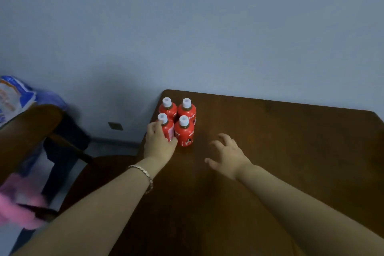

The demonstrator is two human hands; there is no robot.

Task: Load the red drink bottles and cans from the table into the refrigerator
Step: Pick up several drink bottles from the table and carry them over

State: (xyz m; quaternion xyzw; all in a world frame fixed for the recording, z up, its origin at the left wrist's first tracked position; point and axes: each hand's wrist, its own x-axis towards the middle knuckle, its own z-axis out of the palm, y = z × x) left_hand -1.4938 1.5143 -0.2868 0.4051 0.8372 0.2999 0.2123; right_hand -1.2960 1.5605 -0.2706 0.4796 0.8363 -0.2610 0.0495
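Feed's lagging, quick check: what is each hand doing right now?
Left hand: grips the front-left bottle.
Right hand: open, fingers spread, holds nothing.

The left hand [159,144] hides part of the near-left bottle [169,128]; a blurred pink object [18,203] is cropped

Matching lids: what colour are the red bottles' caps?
White round caps; head view shows them.

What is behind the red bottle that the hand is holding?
Another red bottle with a white cap, then the blue wall. The held bottle in the left hand covers its bottom.
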